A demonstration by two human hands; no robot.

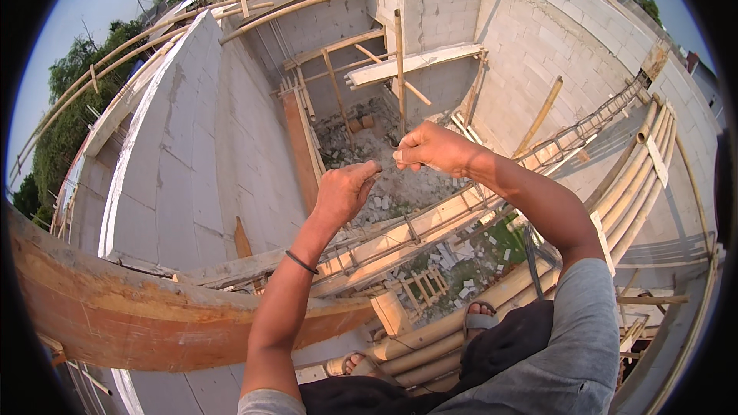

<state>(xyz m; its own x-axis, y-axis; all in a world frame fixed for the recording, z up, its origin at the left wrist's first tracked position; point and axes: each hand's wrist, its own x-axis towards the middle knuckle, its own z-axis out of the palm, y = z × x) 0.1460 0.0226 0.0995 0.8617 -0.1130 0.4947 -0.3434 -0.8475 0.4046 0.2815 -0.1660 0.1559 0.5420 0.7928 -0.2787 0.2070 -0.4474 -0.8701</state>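
Observation:
My left hand (344, 190) is raised in front of me, thumb and fingers pinched together. Just to its right and slightly higher, my right hand (436, 149) is pinched the same way, its fingertips pointing at the left. A small gap separates the hands. Whatever they hold is too small or thin to make out. Both are above a wooden beam form (453, 206) with a steel rebar cage (565, 144) running along it. My feet, in sandals (482, 318), stand on bamboo poles (438, 353).
A brown formwork board (154, 319) crosses at the left, near a pale block wall (173, 146). Bundled bamboo poles (642, 177) curve along the right. Far below, rubble (453, 261) and a small wooden ladder-like frame (421, 290) lie on the ground. A plank (415, 64) spans the far corner.

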